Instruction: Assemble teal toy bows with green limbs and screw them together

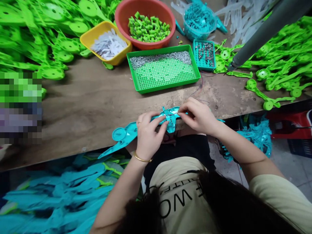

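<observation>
A long turquoise plastic toy shell half (pixel 119 134) lies across the table's front edge, its hollow inner side facing up. My left hand (pixel 149 131) is closed around its middle, thumb and fingertips by the short stem that points toward me. My right hand (pixel 198 115) is pinched at the right side of that stem. A thin dark wire (pixel 172 114) runs from its fingertips over the shell, and more thin wire trails on the table behind this hand. The shell's right part is mostly hidden under the right hand.
A green perforated tray (pixel 137 85) of small metal pieces sits ahead, beside a small teal tray (pixel 207 68). Behind are a red bowl (pixel 122 16), a yellow tub (pixel 89 39) and a clear tub (pixel 200 34). Green parts (pixel 280 61) heap both sides; a dark pole (pixel 263 32) slants in.
</observation>
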Action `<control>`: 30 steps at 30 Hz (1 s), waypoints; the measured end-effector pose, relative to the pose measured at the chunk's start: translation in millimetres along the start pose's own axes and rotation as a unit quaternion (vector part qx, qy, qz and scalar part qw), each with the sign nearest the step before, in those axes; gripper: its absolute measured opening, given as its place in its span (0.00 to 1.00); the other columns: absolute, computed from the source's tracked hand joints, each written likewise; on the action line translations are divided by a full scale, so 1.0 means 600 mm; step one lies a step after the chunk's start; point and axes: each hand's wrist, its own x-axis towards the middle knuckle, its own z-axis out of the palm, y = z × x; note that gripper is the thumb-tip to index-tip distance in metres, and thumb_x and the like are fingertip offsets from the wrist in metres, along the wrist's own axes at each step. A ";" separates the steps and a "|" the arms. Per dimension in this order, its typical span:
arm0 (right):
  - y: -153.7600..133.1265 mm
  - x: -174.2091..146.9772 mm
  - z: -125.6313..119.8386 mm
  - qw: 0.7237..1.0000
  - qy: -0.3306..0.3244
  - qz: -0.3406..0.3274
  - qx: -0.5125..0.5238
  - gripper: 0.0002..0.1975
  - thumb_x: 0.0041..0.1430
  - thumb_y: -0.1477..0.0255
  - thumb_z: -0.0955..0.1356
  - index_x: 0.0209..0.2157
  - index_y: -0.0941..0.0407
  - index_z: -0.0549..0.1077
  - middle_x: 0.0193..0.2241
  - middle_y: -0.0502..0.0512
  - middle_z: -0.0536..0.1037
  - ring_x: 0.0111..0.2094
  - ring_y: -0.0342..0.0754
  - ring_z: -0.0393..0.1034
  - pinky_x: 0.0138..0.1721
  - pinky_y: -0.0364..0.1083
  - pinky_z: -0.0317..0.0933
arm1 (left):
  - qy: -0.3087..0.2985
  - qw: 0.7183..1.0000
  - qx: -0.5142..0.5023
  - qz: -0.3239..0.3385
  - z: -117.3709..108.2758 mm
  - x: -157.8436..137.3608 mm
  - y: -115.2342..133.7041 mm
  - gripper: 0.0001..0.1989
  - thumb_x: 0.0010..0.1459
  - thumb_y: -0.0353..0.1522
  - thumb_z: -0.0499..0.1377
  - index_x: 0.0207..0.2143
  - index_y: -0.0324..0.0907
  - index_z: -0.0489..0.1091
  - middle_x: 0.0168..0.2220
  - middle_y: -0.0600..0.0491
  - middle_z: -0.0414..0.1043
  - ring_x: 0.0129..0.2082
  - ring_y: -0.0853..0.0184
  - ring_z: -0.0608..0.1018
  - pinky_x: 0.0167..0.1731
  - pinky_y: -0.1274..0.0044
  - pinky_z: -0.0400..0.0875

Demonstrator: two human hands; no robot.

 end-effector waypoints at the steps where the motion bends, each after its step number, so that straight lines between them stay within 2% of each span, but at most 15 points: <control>1: -0.001 -0.003 0.007 0.999 0.029 -0.011 0.026 0.08 0.65 0.70 0.62 0.37 0.57 0.70 0.33 0.54 0.73 0.35 0.44 0.66 0.35 0.42 0.59 | 0.027 0.998 -0.053 -0.016 0.004 0.000 0.008 0.09 0.59 0.37 0.61 0.39 0.44 0.78 0.41 0.49 0.76 0.44 0.62 0.75 0.49 0.67 0.67; 3: -0.004 -0.009 0.024 0.997 0.056 -0.025 0.052 0.07 0.65 0.70 0.62 0.37 0.57 0.71 0.34 0.54 0.73 0.35 0.43 0.67 0.34 0.42 0.59 | 0.060 0.978 -0.187 -0.064 0.015 0.001 0.022 0.08 0.60 0.36 0.60 0.39 0.45 0.78 0.38 0.52 0.77 0.40 0.66 0.76 0.45 0.71 0.69; 5: -0.005 -0.012 0.036 0.996 0.052 -0.035 0.061 0.07 0.65 0.71 0.62 0.37 0.57 0.71 0.35 0.54 0.73 0.35 0.43 0.67 0.34 0.42 0.60 | 0.065 0.939 -0.319 -0.114 0.024 0.004 0.029 0.08 0.58 0.36 0.62 0.38 0.46 0.78 0.38 0.53 0.77 0.39 0.67 0.77 0.43 0.74 0.70; 7: -0.003 -0.012 0.040 0.996 0.038 -0.039 0.076 0.07 0.65 0.71 0.63 0.38 0.57 0.72 0.35 0.55 0.73 0.35 0.43 0.68 0.35 0.42 0.61 | 0.042 0.904 -0.402 -0.137 0.025 0.008 0.029 0.07 0.57 0.37 0.63 0.36 0.46 0.78 0.37 0.53 0.76 0.38 0.68 0.75 0.42 0.75 0.69; 9: -0.001 -0.008 0.036 0.993 0.022 -0.043 0.110 0.08 0.65 0.71 0.63 0.39 0.58 0.73 0.34 0.54 0.73 0.35 0.43 0.68 0.36 0.42 0.62 | -0.008 0.890 -0.435 -0.136 0.017 0.013 0.027 0.06 0.58 0.37 0.62 0.32 0.45 0.77 0.33 0.54 0.72 0.37 0.68 0.73 0.41 0.75 0.68; 12: 0.001 0.002 0.024 0.984 -0.031 -0.036 0.174 0.09 0.66 0.72 0.63 0.39 0.57 0.74 0.33 0.54 0.75 0.37 0.43 0.69 0.40 0.43 0.62 | -0.094 0.896 -0.416 -0.125 -0.005 0.022 0.024 0.11 0.60 0.35 0.58 0.24 0.43 0.72 0.30 0.54 0.67 0.34 0.69 0.71 0.39 0.76 0.66; 15: 0.003 0.014 0.018 0.975 -0.080 0.024 0.205 0.06 0.62 0.72 0.66 0.35 0.57 0.75 0.32 0.52 0.76 0.35 0.43 0.70 0.40 0.43 0.61 | -0.150 0.927 -0.329 -0.102 -0.023 0.032 0.023 0.12 0.57 0.35 0.60 0.21 0.42 0.71 0.29 0.54 0.66 0.32 0.69 0.70 0.37 0.76 0.66; 18: 0.007 0.024 0.019 0.968 -0.055 0.093 0.225 0.03 0.58 0.74 0.69 0.31 0.58 0.75 0.29 0.49 0.75 0.32 0.41 0.68 0.36 0.41 0.60 | -0.119 0.951 -0.272 -0.087 -0.028 0.039 0.021 0.08 0.56 0.36 0.62 0.27 0.43 0.76 0.33 0.52 0.72 0.36 0.67 0.74 0.40 0.75 0.69; 21: 0.009 0.031 0.025 0.969 -0.029 0.099 0.225 0.03 0.57 0.74 0.69 0.30 0.58 0.75 0.28 0.49 0.75 0.32 0.41 0.68 0.37 0.41 0.59 | -0.040 0.955 -0.276 -0.101 -0.019 0.041 0.017 0.08 0.55 0.38 0.64 0.32 0.44 0.78 0.36 0.51 0.76 0.39 0.66 0.76 0.43 0.74 0.71; 23: 0.008 0.034 0.030 0.972 -0.029 0.092 0.214 0.03 0.57 0.75 0.69 0.31 0.58 0.76 0.28 0.50 0.75 0.33 0.41 0.68 0.37 0.41 0.59 | -0.017 0.950 -0.286 -0.123 -0.011 0.041 0.015 0.09 0.54 0.38 0.65 0.33 0.43 0.79 0.36 0.51 0.78 0.38 0.65 0.78 0.41 0.74 0.73; 26: 0.005 0.037 0.033 0.973 -0.048 0.088 0.209 0.03 0.57 0.76 0.68 0.32 0.59 0.75 0.29 0.50 0.75 0.33 0.41 0.68 0.37 0.41 0.59 | -0.047 0.951 -0.277 -0.131 -0.007 0.044 0.017 0.10 0.54 0.39 0.64 0.33 0.42 0.78 0.33 0.51 0.79 0.34 0.65 0.79 0.37 0.74 0.74; 30: 0.011 0.034 0.033 0.978 -0.088 0.044 0.182 0.05 0.59 0.76 0.66 0.34 0.60 0.75 0.32 0.52 0.75 0.36 0.42 0.68 0.39 0.42 0.59 | -0.130 0.968 -0.210 -0.029 -0.019 0.048 0.012 0.10 0.58 0.38 0.60 0.35 0.43 0.78 0.37 0.51 0.79 0.38 0.65 0.79 0.41 0.73 0.73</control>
